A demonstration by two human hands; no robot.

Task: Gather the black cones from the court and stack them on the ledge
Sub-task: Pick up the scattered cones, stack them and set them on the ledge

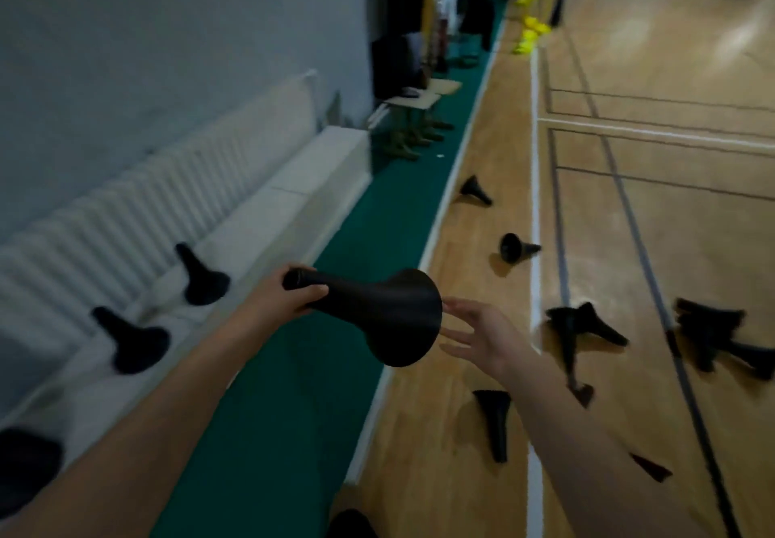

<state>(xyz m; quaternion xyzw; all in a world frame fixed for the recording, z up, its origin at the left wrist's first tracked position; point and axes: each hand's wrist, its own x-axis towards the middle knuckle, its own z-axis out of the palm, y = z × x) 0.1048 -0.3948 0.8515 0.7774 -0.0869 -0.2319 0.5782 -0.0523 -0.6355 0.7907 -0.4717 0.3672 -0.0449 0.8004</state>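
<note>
— How far along is it?

— Under half, I'd judge. Three black cones stand on the white ledge below the radiator. They are spaced apart, not one on another, so the stacking itself is not yet done.

— And the one being carried?

— The left hand is wrapped round the narrow neck of the held cone, which lies sideways over the green strip, between ledge and court. The right hand is empty, fingers spread, just beside the flared base. I can't tell if it touches.

— What remains?

— At least six fallen cones lie tipped on the court floor, some near the white line, some further out.
</note>
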